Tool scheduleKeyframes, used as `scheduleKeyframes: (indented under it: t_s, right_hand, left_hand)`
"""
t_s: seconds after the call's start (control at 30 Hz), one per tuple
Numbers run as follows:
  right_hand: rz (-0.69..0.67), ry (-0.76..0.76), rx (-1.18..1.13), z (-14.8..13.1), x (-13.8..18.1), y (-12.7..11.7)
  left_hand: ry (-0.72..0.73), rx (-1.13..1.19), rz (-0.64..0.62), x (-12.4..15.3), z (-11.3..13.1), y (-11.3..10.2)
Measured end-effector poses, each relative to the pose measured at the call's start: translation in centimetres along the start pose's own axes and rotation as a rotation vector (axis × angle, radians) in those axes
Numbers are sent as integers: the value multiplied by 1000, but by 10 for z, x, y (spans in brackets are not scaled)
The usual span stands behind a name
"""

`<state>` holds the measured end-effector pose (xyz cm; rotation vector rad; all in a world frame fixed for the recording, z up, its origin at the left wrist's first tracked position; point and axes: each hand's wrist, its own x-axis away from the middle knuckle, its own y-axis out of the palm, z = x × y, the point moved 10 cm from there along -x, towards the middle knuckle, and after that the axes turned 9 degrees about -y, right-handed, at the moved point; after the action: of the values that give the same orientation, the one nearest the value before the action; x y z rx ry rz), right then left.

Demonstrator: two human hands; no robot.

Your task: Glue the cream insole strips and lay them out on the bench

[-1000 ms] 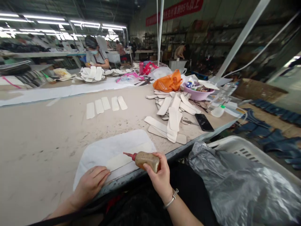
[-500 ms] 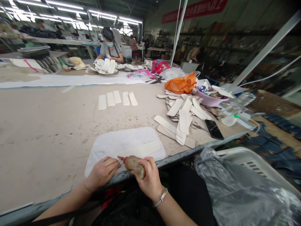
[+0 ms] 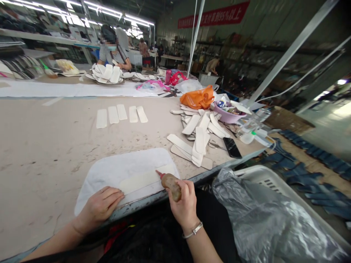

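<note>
1. Left hand [image 3: 102, 202]: flat, fingers together, tips at the left end of one pale strip [image 3: 144, 178] on a white sheet [image 3: 109, 168].
2. Five more strips [image 3: 113, 115] form a row beyond, on the stained worktable [image 3: 55, 153]; a co-worker [image 3: 120, 55] sits further back.
3. Right hand [image 3: 185, 202]: curled around a squeeze bottle [image 3: 170, 182], red nozzle [image 3: 159, 174] above that strip's right part; I cannot tell whether fluid coats it.
4. Heaped strips [image 3: 201, 138] lie near a smartphone [image 3: 232, 148]; I judge only one strip in work. Behind hangs a red banner [image 3: 216, 15].

- My feed shows black clothing [image 3: 216, 215] below the worktop [image 3: 55, 142], a red patch [image 3: 111, 231] showing beside it.
- I make out a shiny silver bangle [image 3: 193, 232] around the right wrist [image 3: 190, 223], off the worktop's near edge.
- I spot a slim ring [image 3: 102, 190] on the left hand [image 3: 102, 203], over the worktop.
</note>
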<state>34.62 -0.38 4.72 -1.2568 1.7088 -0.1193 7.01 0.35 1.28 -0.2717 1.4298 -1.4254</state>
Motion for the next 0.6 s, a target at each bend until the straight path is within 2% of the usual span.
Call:
scheduleKeyframes:
  t_s: [0.17,0.3,0.37,0.47,0.6]
  right_hand:
    - [61,40,98,15,-3,-20]
    - [103,24,180,17,-4,-29]
    - [129,17,142,14,-5,-30]
    - [129,-6,-36,3,-5,-22]
    - [23,-48,-259,-27,-2,9]
  left_hand:
    - [21,5,-2,1,0,1]
    - [13,9,-1,1,1,0]
    - [-7,10,-13,0,1,1]
    - [-24,17,-14,-2,2,-1]
    - [-33,18,-6,-6,7,-5]
